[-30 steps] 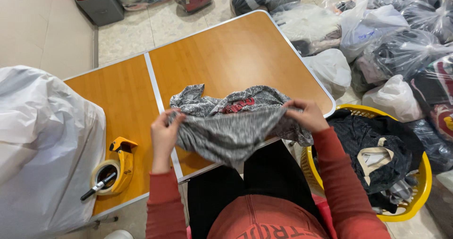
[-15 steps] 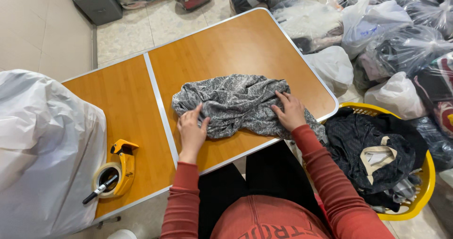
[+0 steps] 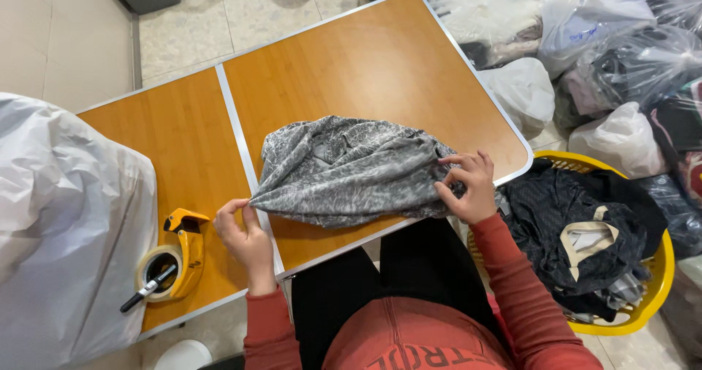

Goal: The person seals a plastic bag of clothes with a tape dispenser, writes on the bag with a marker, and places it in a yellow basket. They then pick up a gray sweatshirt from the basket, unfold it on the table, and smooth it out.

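Observation:
A grey patterned garment [image 3: 344,169] lies bunched on the orange folding table [image 3: 365,63]. My left hand [image 3: 241,231] pinches its near left corner, stretched out toward the table's front edge. My right hand [image 3: 468,183] grips the garment's right end near the table's right edge. Both sleeves are red.
A yellow tape dispenser [image 3: 179,257] with a black marker [image 3: 146,291] lies at the table's front left. A large white plastic bag [image 3: 58,231] covers the left end. A yellow basket [image 3: 651,289] of dark clothes stands at right, with several filled plastic bags [image 3: 621,55] behind it.
The garment went from held up in both hands to laid on the table. My left hand has since pulled a corner out to the left; my right hand now grips the right end.

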A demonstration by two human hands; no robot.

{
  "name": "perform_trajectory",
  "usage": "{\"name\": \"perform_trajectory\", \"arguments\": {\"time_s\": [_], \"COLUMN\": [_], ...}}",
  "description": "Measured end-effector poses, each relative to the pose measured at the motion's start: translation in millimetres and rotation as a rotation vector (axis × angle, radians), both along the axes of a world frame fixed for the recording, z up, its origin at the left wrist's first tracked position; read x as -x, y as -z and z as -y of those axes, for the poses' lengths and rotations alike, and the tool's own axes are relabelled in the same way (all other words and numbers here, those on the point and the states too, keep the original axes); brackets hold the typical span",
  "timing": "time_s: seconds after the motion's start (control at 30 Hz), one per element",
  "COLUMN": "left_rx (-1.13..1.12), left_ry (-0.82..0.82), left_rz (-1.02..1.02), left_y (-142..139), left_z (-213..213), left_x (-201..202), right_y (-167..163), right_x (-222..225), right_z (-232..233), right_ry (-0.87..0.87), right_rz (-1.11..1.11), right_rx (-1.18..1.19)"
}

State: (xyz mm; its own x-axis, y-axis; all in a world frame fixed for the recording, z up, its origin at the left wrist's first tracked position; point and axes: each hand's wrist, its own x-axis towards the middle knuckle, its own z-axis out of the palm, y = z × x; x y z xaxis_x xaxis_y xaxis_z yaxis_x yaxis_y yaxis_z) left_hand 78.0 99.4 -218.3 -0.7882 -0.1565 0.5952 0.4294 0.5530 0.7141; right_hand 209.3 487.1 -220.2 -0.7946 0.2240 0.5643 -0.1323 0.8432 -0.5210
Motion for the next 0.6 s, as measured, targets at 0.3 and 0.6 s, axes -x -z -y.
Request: {"name": "perform_trajectory", "arguments": {"time_s": [0.3,0.6], "left_rx": [0.219,0.494], "left_ry": [0.116,0.054], "left_rz": [0.014,0.318], "left_y": [13,7], "left_z": [-28,-44], "left_x": [-8,15], "right_y": [11,-21], "right_x": [64,51], "right_z": [15,12], "right_ry": [0.082,-0.101], "right_rz": [-0.051,0.033], "right_rx": [-0.073,0.027]}}
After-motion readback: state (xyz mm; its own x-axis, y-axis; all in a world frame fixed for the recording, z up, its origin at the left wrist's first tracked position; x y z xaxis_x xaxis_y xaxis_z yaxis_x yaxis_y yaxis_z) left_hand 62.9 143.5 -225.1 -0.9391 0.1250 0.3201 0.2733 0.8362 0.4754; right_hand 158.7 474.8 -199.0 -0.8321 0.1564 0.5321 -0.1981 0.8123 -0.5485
